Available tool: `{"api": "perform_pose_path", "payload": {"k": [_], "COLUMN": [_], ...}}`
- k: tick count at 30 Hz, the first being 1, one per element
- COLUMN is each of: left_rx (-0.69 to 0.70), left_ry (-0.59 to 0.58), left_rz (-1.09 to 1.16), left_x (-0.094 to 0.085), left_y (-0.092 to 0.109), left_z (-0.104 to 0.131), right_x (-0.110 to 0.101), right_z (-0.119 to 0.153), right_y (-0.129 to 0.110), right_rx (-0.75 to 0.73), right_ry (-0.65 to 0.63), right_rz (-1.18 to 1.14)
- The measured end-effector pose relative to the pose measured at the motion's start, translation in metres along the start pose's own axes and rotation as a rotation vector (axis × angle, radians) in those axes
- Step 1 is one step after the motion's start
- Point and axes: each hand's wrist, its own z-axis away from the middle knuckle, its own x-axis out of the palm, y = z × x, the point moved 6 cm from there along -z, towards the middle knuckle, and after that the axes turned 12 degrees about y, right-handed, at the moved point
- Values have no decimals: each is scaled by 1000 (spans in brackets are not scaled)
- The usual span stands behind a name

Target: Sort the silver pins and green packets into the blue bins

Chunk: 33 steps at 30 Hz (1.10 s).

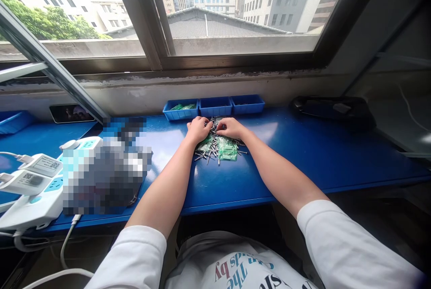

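A loose pile of small metal rods (210, 153), perhaps screws or pins, lies on the blue table with small clear bags of green pieces (227, 149) among them. At the pile's left far side, my left hand (199, 129) rests with fingers bent and close together, the tips down among the rods. From the right, my right hand (231, 127) reaches over the pile, thumb and fingers drawn together in a pinch. Whatever either hand holds is too small or hidden to make out.
Three joined blue bins (215, 107) stand behind the pile; the left one holds green bags. A white power strip (37, 208) with plugged-in chargers and a blurred-out dark object (107, 177) are at left. A black case (332, 108) lies at right, below the window.
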Motion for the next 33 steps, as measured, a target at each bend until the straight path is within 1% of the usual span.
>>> {"api": "perform_pose_path", "payload": {"k": [4,11,13,16,18,20,22,24,26,33], "left_rx": [0,-5,-9,5,41,114,204,266,282,280], "left_ry": [-3,-5,-4,27,69,101,96,71,59,83], "left_rz": [0,6,4,21,58,125,193,220,213,228], "left_x": [0,0,0,-5,-10,-16,-19,-19,-17,-15], "left_y": [0,-1,-1,2,7,15,24,30,32,28], "left_z": [0,-1,-1,0,1,3,5,8,8,6], "right_x": [-3,0,1,0,-2,-3,-4,-4,-4,-5], "right_z": [0,-2,-2,-2,-3,-3,-4,-5,-5,-6], "right_y": [0,0,3,10,14,16,18,20,21,18], "right_rx": [37,15,39,119,172,204,222,233,237,206], "right_ry": [22,-25,-28,2,43,80,101,113,121,114], "right_rz": [11,-11,-51,-164,-250,-320,-362,-386,-394,-365]}}
